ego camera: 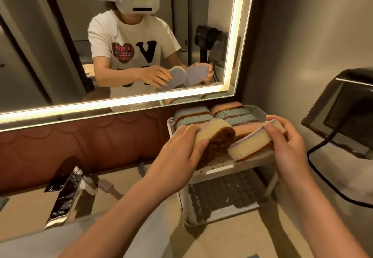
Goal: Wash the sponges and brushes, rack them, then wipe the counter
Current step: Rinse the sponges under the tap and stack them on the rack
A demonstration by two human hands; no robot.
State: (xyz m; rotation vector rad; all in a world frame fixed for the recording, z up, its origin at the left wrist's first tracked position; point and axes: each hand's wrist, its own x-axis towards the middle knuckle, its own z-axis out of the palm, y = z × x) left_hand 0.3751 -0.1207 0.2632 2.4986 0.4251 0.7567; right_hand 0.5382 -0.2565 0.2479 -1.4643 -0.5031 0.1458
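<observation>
Head view: a sponge is gripped by the left hand, a second sponge by the right hand, both at the rack front. Each is best seated upright against the rack's rear rows.

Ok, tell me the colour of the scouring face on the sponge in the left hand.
Dark brown, on the sponge the left hand holds; head view.

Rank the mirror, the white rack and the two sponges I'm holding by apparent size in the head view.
1. mirror
2. white rack
3. left sponge and right sponge: they look about alike, so they are left unranked.
</observation>
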